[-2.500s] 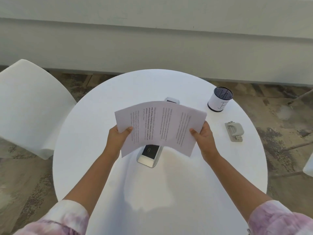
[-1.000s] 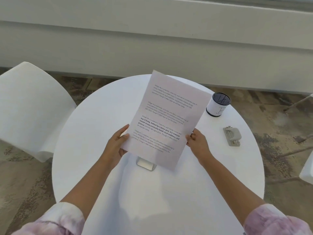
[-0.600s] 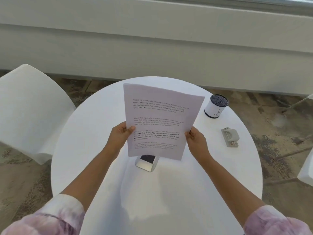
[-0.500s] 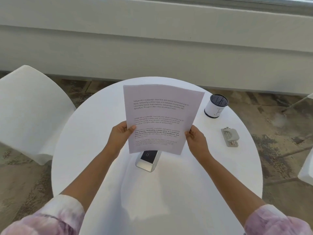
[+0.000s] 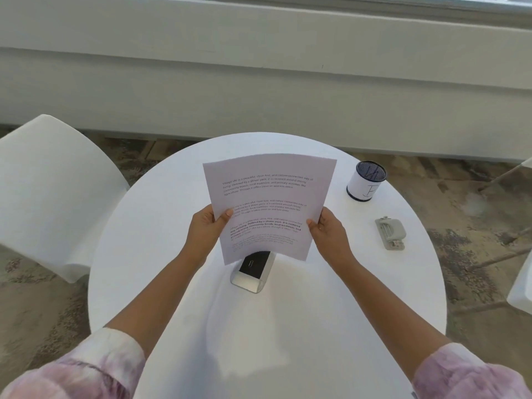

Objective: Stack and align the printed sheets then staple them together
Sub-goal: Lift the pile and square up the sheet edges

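A round white table (image 5: 288,326) stands on mottled carpet before a pale wall, with a white chair (image 5: 54,197) at its left. On the table's right side sit a white cup (image 5: 365,181) with a dark rim and, nearer, a grey hole punch (image 5: 390,233), well apart. The printed sheets (image 5: 270,205) are held above the table's middle, upright and slightly bowed, text facing the camera, their bottom edge hiding part of a silver stapler (image 5: 253,272). The left hand (image 5: 205,230) pinches the left edge, thumb on the front; the right hand (image 5: 328,230) grips the right edge likewise.
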The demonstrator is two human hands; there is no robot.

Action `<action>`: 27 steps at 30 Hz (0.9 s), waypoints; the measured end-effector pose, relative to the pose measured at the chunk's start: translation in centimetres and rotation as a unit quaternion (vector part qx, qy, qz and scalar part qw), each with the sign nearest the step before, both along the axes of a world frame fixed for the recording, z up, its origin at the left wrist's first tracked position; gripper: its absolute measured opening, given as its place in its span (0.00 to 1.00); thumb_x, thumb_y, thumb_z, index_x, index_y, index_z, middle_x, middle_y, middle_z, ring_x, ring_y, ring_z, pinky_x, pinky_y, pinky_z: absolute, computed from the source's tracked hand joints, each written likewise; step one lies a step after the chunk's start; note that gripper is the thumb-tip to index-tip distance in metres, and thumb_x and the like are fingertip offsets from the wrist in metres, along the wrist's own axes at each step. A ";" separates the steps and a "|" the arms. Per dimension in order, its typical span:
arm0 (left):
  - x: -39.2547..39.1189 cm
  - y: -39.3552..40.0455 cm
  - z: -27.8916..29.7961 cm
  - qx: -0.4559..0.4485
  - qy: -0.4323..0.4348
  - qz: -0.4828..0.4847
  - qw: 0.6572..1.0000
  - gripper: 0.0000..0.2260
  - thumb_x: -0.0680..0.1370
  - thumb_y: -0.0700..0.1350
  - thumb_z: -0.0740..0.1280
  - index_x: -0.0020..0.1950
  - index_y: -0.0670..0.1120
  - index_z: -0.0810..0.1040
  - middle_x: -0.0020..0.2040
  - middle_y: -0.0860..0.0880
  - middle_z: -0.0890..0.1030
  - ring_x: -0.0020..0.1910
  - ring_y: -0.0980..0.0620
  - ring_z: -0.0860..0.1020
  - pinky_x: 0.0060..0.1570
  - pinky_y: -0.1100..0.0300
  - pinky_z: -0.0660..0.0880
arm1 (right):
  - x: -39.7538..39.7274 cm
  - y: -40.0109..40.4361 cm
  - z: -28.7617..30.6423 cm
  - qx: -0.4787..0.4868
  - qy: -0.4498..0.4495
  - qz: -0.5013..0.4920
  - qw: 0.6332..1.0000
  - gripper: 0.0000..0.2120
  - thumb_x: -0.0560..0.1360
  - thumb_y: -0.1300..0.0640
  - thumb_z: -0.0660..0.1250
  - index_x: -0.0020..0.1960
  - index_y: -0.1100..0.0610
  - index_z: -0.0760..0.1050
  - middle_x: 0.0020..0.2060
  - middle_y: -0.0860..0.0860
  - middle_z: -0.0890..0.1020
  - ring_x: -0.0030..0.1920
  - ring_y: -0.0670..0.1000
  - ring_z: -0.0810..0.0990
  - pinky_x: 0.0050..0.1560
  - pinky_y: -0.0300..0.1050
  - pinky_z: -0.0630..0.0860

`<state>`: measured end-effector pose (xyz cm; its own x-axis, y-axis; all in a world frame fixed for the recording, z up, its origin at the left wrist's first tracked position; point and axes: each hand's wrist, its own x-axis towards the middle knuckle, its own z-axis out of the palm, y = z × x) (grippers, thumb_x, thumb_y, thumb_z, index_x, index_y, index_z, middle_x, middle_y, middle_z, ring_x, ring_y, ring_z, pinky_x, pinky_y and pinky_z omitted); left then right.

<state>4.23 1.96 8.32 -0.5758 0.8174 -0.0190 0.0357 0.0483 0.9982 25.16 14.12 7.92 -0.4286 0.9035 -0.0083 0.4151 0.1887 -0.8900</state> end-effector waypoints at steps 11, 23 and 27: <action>0.4 0.0 -0.8 0.062 -0.197 0.131 0.970 0.07 0.79 0.39 0.61 0.53 0.49 0.76 0.47 0.52 0.81 0.42 0.57 0.80 0.34 0.64 0.79 | 0.9 -1.9 -3.2 -0.257 0.141 -0.127 0.948 0.17 0.76 0.59 0.64 0.64 0.60 0.69 0.56 0.52 0.77 0.52 0.47 0.77 0.59 0.43 0.71; 1.5 -0.9 -2.4 0.076 -0.345 0.156 0.923 0.10 0.77 0.38 0.64 0.56 0.48 0.76 0.48 0.53 0.83 0.45 0.56 0.82 0.38 0.61 0.80 | 1.4 -1.0 -2.9 -0.190 0.083 -0.109 0.972 0.09 0.76 0.67 0.61 0.53 0.56 0.74 0.49 0.54 0.80 0.49 0.54 0.79 0.50 0.48 0.78; -0.2 -1.5 -2.5 0.062 -0.366 0.180 0.911 0.05 0.77 0.40 0.65 0.51 0.45 0.77 0.47 0.49 0.83 0.41 0.54 0.83 0.35 0.60 0.81 | 2.7 0.2 -2.7 -0.151 0.056 -0.121 0.980 0.07 0.76 0.65 0.61 0.48 0.55 0.74 0.42 0.48 0.80 0.41 0.46 0.79 0.38 0.37 0.73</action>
<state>4.03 0.45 5.83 -0.6774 0.5992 -0.4268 -0.6376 -0.1888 0.7469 27.89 14.31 5.26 -0.2157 0.9424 -0.2557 0.3120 -0.1816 -0.9326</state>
